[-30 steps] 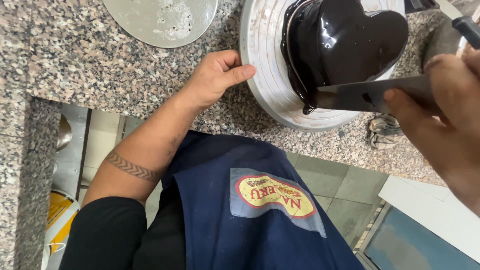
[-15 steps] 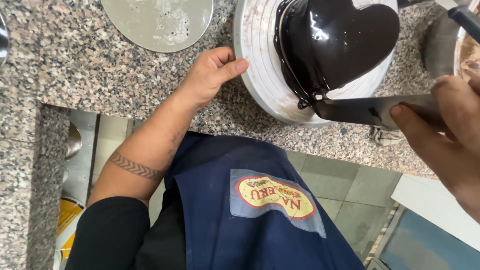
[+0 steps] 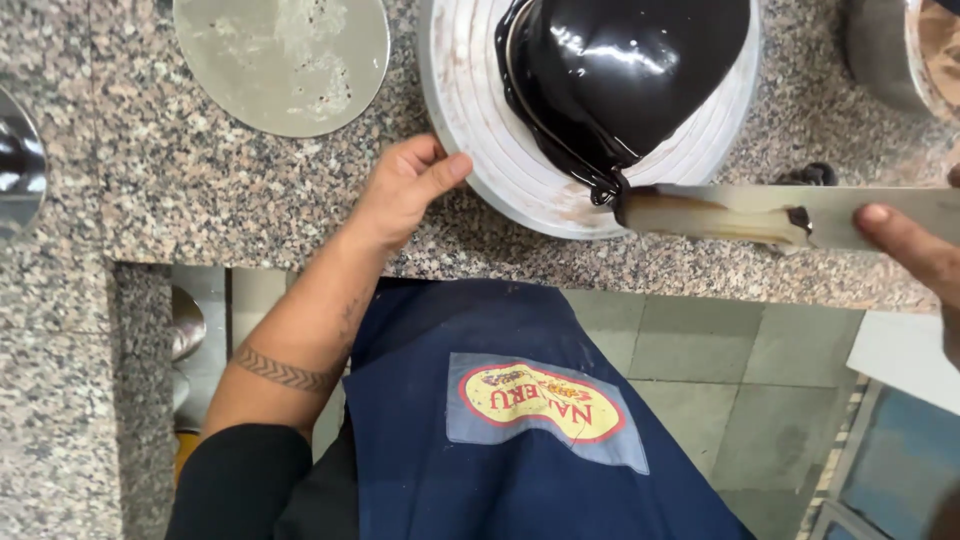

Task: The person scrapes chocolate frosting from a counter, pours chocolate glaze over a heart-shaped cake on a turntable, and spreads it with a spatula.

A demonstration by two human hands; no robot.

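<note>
Your left hand point(image 3: 405, 190) lay on the granite counter point(image 3: 150, 200), palm down and loosely open. It held nothing; only the thumb and the nearest fingertips point(image 3: 455, 165) pressed against the rim of the white turntable point(image 3: 470, 110). Just past those fingers, on the turntable, sat the cake point(image 3: 625, 65) — heart-shaped, covered with shiny black glaze, and the glaze ran down at its near edge.

Your right hand point(image 3: 915, 250) was at the right border of the view, mostly cut off. I could see one or two fingers closed on the wide end of a long flat spatula point(image 3: 760, 212), but how tight the whole grip was, I cannot tell. From that hand the blade reached across toward your left hand, and its tip touched the lowest point of the cake, where a drip of glaze hung. The blade carried a pale cream smear and a dark spot of glaze.

Beyond your left hand, further from you, a round metal disc point(image 3: 285, 60) lay flat on the counter, well apart from the turntable. Below both hands was your dark blue apron point(image 3: 480, 470) — and past the right hand, at the top corner, a metal bowl point(image 3: 890, 50).
</note>
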